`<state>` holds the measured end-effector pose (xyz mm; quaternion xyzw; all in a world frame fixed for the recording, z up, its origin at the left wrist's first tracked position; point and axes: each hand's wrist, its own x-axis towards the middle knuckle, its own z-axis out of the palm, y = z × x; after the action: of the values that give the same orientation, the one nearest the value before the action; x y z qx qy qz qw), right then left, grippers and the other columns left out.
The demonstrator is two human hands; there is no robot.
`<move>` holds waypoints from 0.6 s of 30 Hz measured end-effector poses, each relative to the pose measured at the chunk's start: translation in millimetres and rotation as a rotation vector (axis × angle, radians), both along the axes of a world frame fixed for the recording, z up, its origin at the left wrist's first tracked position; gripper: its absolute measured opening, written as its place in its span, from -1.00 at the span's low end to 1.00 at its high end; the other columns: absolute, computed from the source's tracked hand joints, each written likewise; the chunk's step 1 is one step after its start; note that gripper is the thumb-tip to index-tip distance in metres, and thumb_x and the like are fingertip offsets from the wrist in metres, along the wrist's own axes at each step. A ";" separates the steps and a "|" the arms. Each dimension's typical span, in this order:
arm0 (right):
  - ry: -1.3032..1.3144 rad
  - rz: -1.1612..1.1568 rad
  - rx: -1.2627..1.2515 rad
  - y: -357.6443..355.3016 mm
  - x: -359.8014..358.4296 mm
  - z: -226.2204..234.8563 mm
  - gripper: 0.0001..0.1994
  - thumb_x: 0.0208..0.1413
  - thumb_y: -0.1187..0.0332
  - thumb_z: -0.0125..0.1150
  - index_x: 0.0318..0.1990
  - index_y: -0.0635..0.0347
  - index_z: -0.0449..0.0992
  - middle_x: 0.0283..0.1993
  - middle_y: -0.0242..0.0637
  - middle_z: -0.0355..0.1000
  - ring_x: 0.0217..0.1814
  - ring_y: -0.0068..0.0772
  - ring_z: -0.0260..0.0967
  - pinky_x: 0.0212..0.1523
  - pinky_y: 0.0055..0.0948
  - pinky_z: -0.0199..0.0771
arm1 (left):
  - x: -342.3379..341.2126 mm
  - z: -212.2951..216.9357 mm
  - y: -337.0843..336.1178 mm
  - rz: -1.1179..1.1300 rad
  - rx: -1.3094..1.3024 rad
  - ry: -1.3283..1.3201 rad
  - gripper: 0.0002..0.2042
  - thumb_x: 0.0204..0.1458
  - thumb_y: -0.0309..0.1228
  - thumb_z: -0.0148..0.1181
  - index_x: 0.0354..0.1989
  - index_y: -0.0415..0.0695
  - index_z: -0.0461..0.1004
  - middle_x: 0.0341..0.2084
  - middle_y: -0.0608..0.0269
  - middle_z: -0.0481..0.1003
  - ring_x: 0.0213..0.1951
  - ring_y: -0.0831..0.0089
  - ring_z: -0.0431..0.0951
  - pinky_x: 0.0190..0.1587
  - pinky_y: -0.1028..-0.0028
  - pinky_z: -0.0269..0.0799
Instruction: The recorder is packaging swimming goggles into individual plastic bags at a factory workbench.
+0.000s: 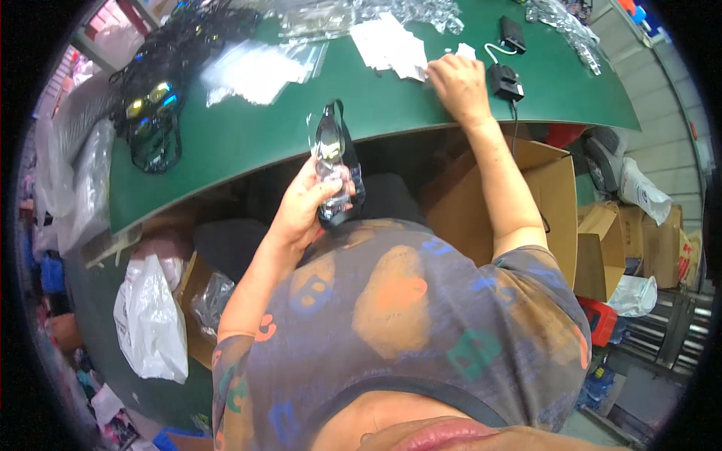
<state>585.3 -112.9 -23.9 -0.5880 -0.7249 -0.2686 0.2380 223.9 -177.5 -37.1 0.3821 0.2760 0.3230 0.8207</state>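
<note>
The left hand (304, 210) is clamped on bagged swim goggles (335, 161) below the counter (248, 135) edge; the right hand (460, 84) presses white slips (391, 45), fingers together. That slick bag could slide free.

We see bright, even light, glare on the tabletop (248, 135) plastic, heavy fisheye bending, dark rim, slightly soft focus.
</note>
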 end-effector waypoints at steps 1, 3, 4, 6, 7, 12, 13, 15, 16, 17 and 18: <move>-0.023 0.002 -0.005 2.2 0.8 1.2 -0.89 0.15 0.23 0.30 -0.26 0.00 0.61 -0.24 -0.44 0.50 -0.07 -0.32 0.46 -0.03 -0.24 0.29 | -0.6 -3.7 0.7 0.010 -0.011 -0.014 -0.58 0.09 -0.35 0.32 0.11 -0.12 0.39 -0.16 0.37 0.52 -0.18 0.54 0.59 -0.19 0.49 0.57; -0.042 0.033 0.011 6.3 -0.3 7.1 -0.86 0.16 0.21 0.31 -0.26 0.02 0.61 -0.24 -0.42 0.52 -0.09 -0.31 0.48 -0.04 -0.25 0.31 | -0.2 -3.3 1.2 0.040 0.023 -0.008 -0.61 0.10 -0.38 0.31 0.09 -0.11 0.39 -0.16 0.37 0.51 -0.17 0.52 0.59 -0.20 0.48 0.59; -0.038 0.049 0.036 6.5 1.3 13.4 -0.85 0.16 0.21 0.32 -0.27 0.05 0.61 -0.26 -0.39 0.54 -0.13 -0.27 0.49 -0.09 -0.25 0.34 | 0.1 -0.3 1.7 0.051 0.007 -0.002 -0.60 0.08 -0.42 0.32 0.09 -0.10 0.38 -0.17 0.35 0.51 -0.17 0.50 0.59 -0.20 0.45 0.60; 0.029 0.075 0.119 13.4 5.1 20.3 -0.82 0.20 0.14 0.29 -0.28 0.00 0.59 -0.31 -0.45 0.51 -0.18 -0.30 0.48 -0.12 -0.25 0.33 | -1.8 2.6 3.2 0.052 -0.029 -0.037 -0.51 0.02 -0.48 0.36 0.15 -0.10 0.34 -0.16 0.31 0.49 -0.17 0.49 0.60 -0.19 0.42 0.62; 0.070 0.082 0.143 13.1 10.4 27.0 -0.81 0.21 0.14 0.28 -0.28 0.02 0.59 -0.31 -0.41 0.52 -0.22 -0.26 0.49 -0.18 -0.25 0.35 | -0.4 3.5 4.1 0.045 -0.040 -0.050 -0.48 0.01 -0.49 0.37 0.16 -0.10 0.32 -0.15 0.30 0.49 -0.17 0.48 0.60 -0.19 0.41 0.63; 0.466 0.186 0.112 12.1 11.9 44.6 -0.75 0.30 0.18 0.22 -0.16 0.20 0.61 -0.27 -0.27 0.57 -0.22 -0.27 0.53 -0.17 -0.35 0.51 | 3.3 2.0 7.7 -0.005 -0.039 -0.041 -0.45 0.00 -0.49 0.35 0.19 -0.10 0.30 -0.16 0.30 0.48 -0.17 0.49 0.58 -0.17 0.40 0.63; 0.639 0.268 0.056 22.6 1.8 38.2 -0.75 0.31 0.19 0.21 -0.14 0.20 0.61 -0.27 -0.28 0.57 -0.25 -0.35 0.53 -0.18 -0.41 0.51 | -2.7 2.4 3.2 0.033 -0.047 -0.031 -0.46 0.00 -0.48 0.34 0.19 -0.10 0.31 -0.17 0.30 0.47 -0.17 0.49 0.57 -0.17 0.41 0.62; 0.698 0.276 0.066 22.8 2.9 41.7 -0.77 0.31 0.22 0.22 -0.13 0.19 0.61 -0.25 -0.29 0.58 -0.27 -0.44 0.51 -0.16 -0.47 0.50 | -2.2 5.0 -0.3 0.045 -0.067 -0.039 -0.47 0.01 -0.46 0.32 0.18 -0.11 0.30 -0.17 0.29 0.47 -0.18 0.48 0.56 -0.19 0.42 0.61; 0.639 0.219 0.019 19.0 4.4 44.6 -0.78 0.34 0.29 0.21 -0.08 0.29 0.59 -0.18 -0.30 0.64 -0.09 -0.52 0.56 0.00 -0.52 0.50 | -2.8 3.2 -0.2 0.043 -0.073 -0.049 -0.47 0.01 -0.47 0.31 0.19 -0.11 0.30 -0.18 0.29 0.47 -0.19 0.47 0.56 -0.20 0.43 0.61; 0.514 0.205 0.019 16.3 8.3 45.3 -0.81 0.30 0.31 0.24 -0.08 0.23 0.60 -0.14 -0.29 0.61 -0.06 -0.42 0.55 0.00 -0.47 0.50 | -2.7 2.2 0.2 0.042 -0.079 -0.059 -0.48 0.02 -0.47 0.30 0.19 -0.12 0.30 -0.18 0.28 0.47 -0.20 0.47 0.55 -0.22 0.43 0.60; 0.333 0.189 -0.021 15.0 17.9 44.1 -0.81 0.23 0.29 0.30 -0.10 0.16 0.61 -0.10 -0.26 0.57 -0.05 -0.25 0.53 -0.01 -0.41 0.50 | -2.2 2.6 -0.3 0.047 -0.078 -0.058 -0.50 0.04 -0.48 0.27 0.18 -0.13 0.29 -0.19 0.26 0.46 -0.21 0.47 0.54 -0.23 0.43 0.60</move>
<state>603.2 -97.9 20.3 -0.5561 -0.7303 -0.1363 0.3726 221.7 -177.8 -34.5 0.3337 0.2736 0.3420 0.8347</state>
